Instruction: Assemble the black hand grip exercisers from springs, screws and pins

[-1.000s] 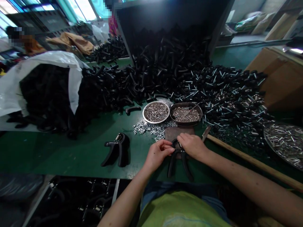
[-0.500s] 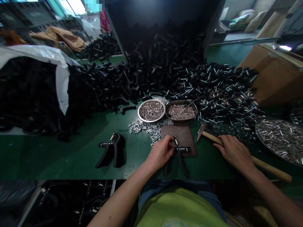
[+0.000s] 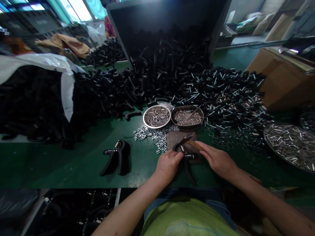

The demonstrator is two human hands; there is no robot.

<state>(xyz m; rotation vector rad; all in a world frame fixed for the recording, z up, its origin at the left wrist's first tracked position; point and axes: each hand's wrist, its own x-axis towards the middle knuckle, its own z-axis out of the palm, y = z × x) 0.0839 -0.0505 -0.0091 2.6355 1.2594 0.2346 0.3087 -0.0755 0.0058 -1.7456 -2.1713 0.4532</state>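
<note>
My left hand is closed on a black hand grip strengthener with a metal spring. The strengthener lies over a brown square pad on the green bench. Wrapped round the wooden handle of a hammer is my right hand. The hammer's head is right above the top of the strengthener, by the spring; whether they touch I cannot tell. A second hand grip strengthener stands on the bench to the left, apart from both hands.
Loose nuts lie before a round bowl and a dark tin of small metal parts. Black handles are heaped behind. At right are a tray of metal pins and a cardboard box.
My right hand has lifted the hammer off the bench and brought it left over the strengthener. My left hand has shifted slightly lower on the strengthener.
</note>
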